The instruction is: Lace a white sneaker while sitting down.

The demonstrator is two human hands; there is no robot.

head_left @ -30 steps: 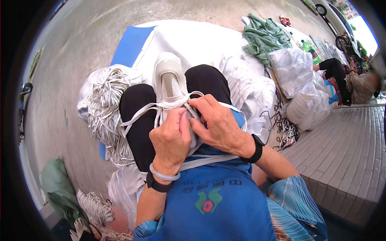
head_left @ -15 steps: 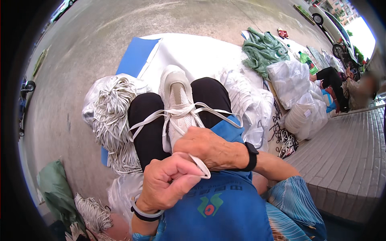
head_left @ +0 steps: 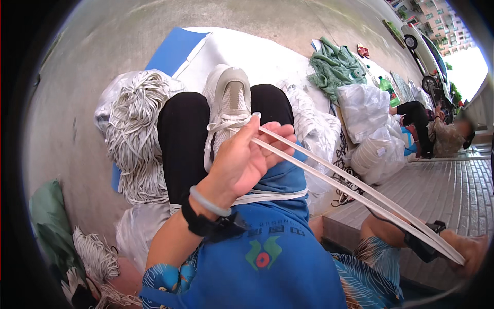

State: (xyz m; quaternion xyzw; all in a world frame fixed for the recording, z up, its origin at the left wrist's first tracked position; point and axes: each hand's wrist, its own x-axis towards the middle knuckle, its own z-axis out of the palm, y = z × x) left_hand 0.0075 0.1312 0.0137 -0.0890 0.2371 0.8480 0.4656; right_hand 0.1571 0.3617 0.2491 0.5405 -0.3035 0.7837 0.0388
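Observation:
A beige mesh sneaker (head_left: 232, 98) stands toe-away between my black-clad knees. My left hand (head_left: 242, 157) lies over its throat, palm up, fingers spread and loosely bent, with the thumb beside the lacing. Two taut strands of white shoelace (head_left: 355, 190) run past these fingers to the far lower right. There my right hand (head_left: 469, 252), dim and blurred near the picture's rim, has them gripped at the end. A blue apron (head_left: 288, 257) covers my lap, and another white cord crosses it under my left wrist.
A large bundle of white laces (head_left: 136, 129) in clear plastic sits left of my legs. Plastic-wrapped white goods (head_left: 314, 134) lie to the right. Beyond are a green cloth (head_left: 337, 64), stuffed clear bags (head_left: 364, 110) and a seated person (head_left: 447, 134). A slatted platform (head_left: 437, 185) flanks my right.
My hands were close together over my lap with loose lace loops on the shoe. Now my right hand is far out right, strands stretched tight; my left has moved up to the shoe.

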